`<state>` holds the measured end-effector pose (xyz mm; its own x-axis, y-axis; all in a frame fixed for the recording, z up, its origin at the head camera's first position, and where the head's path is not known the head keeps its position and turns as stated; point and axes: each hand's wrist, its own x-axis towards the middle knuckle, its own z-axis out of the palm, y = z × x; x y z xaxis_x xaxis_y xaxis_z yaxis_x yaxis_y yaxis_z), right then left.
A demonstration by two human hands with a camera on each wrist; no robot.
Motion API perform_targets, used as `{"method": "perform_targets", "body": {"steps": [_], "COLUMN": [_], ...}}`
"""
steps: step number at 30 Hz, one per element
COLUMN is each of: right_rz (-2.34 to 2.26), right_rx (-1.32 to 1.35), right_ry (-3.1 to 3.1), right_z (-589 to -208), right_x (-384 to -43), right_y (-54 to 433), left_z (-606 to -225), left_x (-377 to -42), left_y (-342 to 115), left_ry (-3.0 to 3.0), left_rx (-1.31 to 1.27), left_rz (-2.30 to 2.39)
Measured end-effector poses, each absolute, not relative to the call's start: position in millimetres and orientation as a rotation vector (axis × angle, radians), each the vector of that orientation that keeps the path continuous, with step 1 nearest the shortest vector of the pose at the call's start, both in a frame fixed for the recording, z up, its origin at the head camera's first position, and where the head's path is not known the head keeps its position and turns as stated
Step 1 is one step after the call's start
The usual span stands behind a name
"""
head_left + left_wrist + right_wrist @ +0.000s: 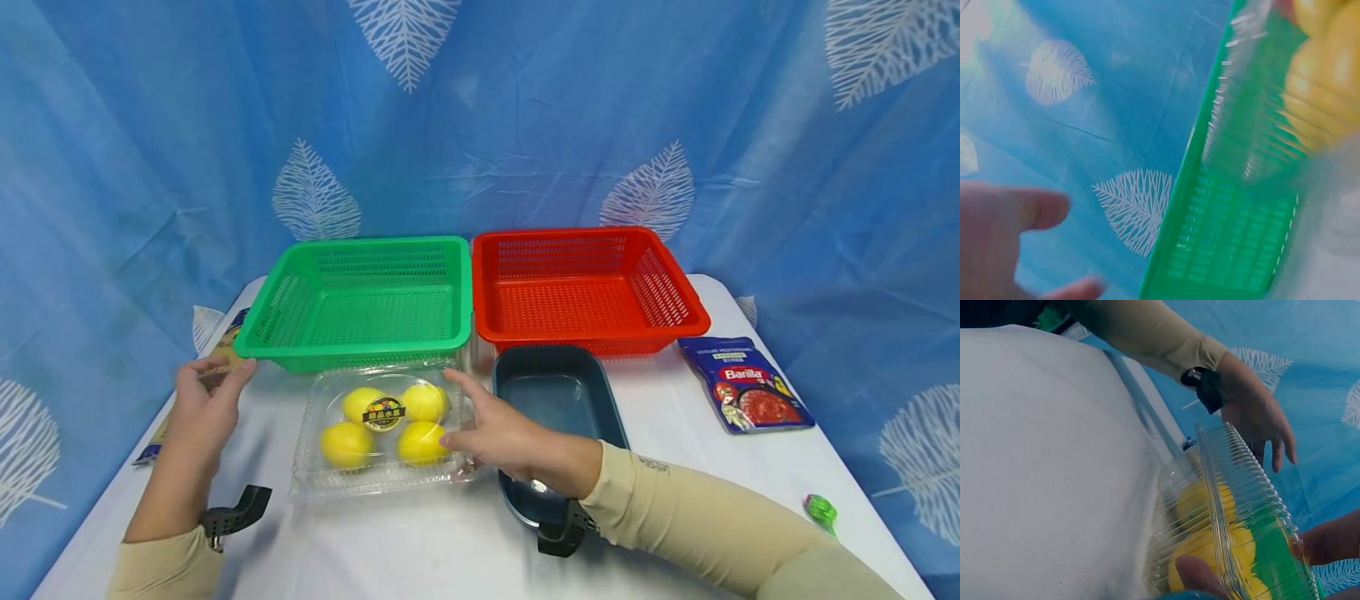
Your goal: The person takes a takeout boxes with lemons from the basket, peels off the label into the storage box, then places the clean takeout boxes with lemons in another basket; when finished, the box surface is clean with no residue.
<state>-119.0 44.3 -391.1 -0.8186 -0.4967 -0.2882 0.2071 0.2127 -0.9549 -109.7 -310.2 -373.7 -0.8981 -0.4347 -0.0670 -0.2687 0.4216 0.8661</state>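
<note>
A clear plastic clamshell box (384, 475) of yellow lemons (348, 444) with a round label (383, 413) is in front of the green basket in the head view. My right hand (498, 429) grips the box by its right edge; in the right wrist view the thumb (1197, 575) lies against its side. Left of the box, my left hand (204, 408) is held apart from it, thumb and fingers spread with nothing between them. The left wrist view shows that hand (997, 244) blurred, beside the green basket (1222, 250).
A green basket (352, 345) and a red basket (585, 342) stand side by side at the back. The dark blue tray (555, 367) lies under my right forearm. On the right are a Barilla pouch (746, 387) and a green-wrapped lollipop (821, 510); a gold packet (225, 350) lies left.
</note>
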Motion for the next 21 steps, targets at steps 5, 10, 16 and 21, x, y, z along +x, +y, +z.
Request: {"method": "perform_targets", "body": {"steps": [5, 10, 16, 21], "right_rz": [-1.671, -1.671, -1.708, -1.704], "right_rx": [-0.268, -0.261, -0.254, -0.268], "right_ry": [1.926, 1.909, 1.878, 1.898], "right_z": [-390.8, -391.1, -393.2, -392.3], "right_x": [-119.3, -119.3, -118.5, -117.5], "right_y": [44.3, 45.2, 43.8, 44.3], "left_z": [-384.4, -402.3, -413.4, -418.7], "left_x": [-88.8, -85.9, -88.9, -91.8], "left_y": [-311.9, -306.2, -300.0, -298.1], "left_ry": [-2.699, -2.698, -2.692, -2.739], "left_rx": [0.163, -0.143, -0.358, -0.387], "left_rz": [-1.385, -1.464, -1.630, -1.765]}}
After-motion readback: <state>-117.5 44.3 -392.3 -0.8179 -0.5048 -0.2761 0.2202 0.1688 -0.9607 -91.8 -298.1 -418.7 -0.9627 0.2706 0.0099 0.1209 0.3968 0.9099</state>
